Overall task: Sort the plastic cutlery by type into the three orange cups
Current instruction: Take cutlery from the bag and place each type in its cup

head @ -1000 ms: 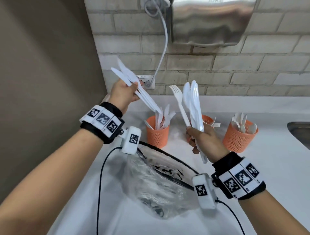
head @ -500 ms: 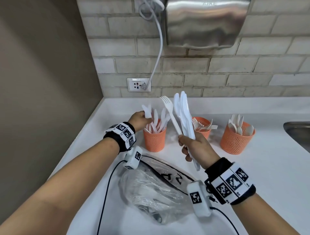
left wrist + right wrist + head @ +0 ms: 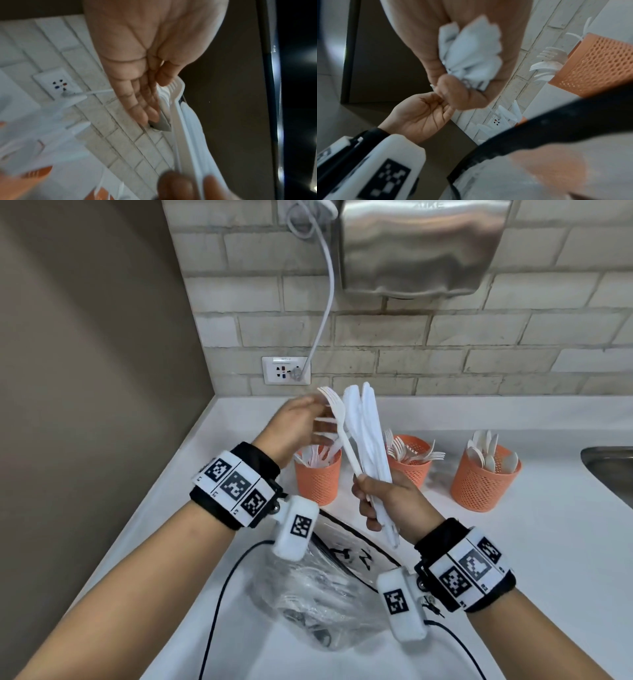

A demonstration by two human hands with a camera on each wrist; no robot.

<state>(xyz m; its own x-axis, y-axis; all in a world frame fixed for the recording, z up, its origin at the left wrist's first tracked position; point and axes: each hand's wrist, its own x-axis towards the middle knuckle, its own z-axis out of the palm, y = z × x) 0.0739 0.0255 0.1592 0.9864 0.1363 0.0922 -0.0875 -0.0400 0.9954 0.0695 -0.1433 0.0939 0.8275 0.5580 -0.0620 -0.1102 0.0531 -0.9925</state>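
Note:
My right hand [image 3: 376, 501] grips a bundle of white plastic cutlery [image 3: 366, 433] upright above the counter: one fork [image 3: 337, 412] on its left side and several knives. My left hand [image 3: 318, 422] is beside the fork's head with straight fingers, and the thumb touches the tines [image 3: 173, 86]. Three orange mesh cups stand behind. The left cup [image 3: 318, 481] holds knives, the middle cup [image 3: 411, 470] forks, the right cup [image 3: 483, 484] spoons. The right wrist view shows the handle ends [image 3: 471, 51] bunched in my fist.
A clear plastic bag [image 3: 325, 594] with more cutlery lies on the white counter [image 3: 548, 542] under my wrists. A steel sink [image 3: 609, 463] is at the far right. A hand dryer [image 3: 418, 244], its cord and a socket [image 3: 286, 369] are on the brick wall.
My left hand lowered its knives into the left cup, let them go, and rose empty to the fork in the right hand's bundle. The right hand stayed nearly still.

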